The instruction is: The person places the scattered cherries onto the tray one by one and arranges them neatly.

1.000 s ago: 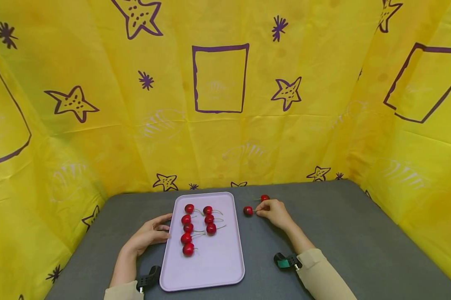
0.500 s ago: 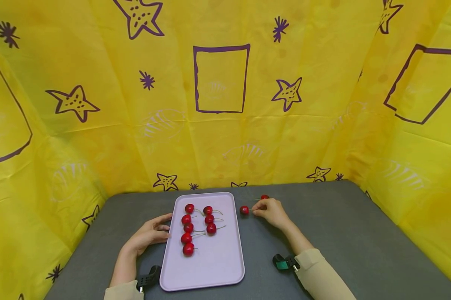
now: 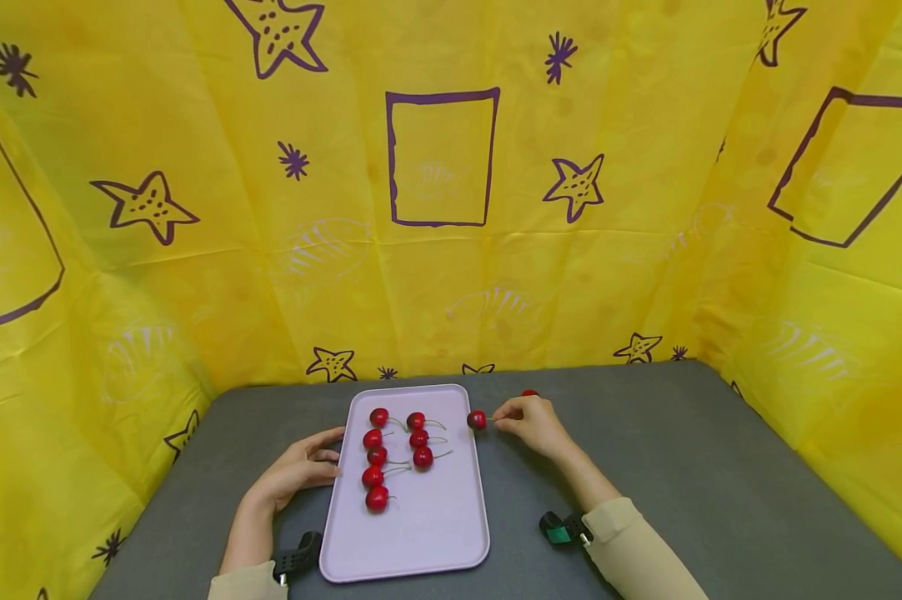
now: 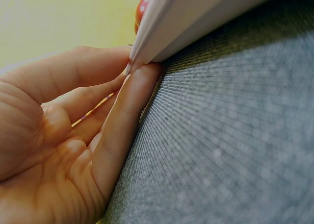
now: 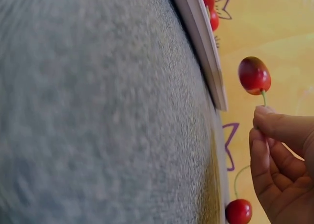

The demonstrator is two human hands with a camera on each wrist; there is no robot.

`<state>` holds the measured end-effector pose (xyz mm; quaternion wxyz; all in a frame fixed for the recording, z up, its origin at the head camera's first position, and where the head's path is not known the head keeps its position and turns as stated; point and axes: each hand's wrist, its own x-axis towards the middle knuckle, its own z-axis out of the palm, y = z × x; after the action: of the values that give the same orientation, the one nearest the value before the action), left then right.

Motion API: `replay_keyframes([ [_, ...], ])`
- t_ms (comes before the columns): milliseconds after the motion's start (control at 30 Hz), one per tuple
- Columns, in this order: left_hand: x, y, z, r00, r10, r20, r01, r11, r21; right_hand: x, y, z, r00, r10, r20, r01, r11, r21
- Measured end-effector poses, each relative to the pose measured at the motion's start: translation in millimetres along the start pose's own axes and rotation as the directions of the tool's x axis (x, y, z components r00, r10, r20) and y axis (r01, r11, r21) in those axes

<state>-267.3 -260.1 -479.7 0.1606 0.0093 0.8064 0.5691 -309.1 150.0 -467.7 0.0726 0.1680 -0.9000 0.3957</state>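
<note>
In the head view, my right hand pinches a red cherry by its thin green stem. That cherry overlaps the right rim of the pale lilac tray. The right wrist view shows the same cherry raised off the table, its stem between thumb and fingers. My left hand rests at the tray's left edge, its thumb and fingers spread along the rim. Up close in the left wrist view, the fingertips touch the tray's side. Several cherries lie on the tray in two columns, stems pointing right.
Another cherry lies on the grey table behind my right hand, mostly hidden by it. A yellow cloth with purple starfish drawings stands around the back and sides of the table.
My right hand has moved left with the cherry, from the table beside the tray to the tray's right rim. The left hand and the tray have stayed in place.
</note>
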Motion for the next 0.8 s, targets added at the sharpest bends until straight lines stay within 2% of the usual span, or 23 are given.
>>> replay_keyframes([
  [167,0.4,-0.7,-0.5,1.0,0.004,0.006,-0.004,1.0,-0.008,-0.9,-7.4,3.4,1.0,0.009,0.003,-0.009,1.0,0.021],
  [800,0.3,-0.8,-0.9,1.0,-0.004,0.003,0.004,1.0,-0.001,-4.7,-33.6,17.7,0.997,-0.048,0.054,0.043,0.995,0.085],
])
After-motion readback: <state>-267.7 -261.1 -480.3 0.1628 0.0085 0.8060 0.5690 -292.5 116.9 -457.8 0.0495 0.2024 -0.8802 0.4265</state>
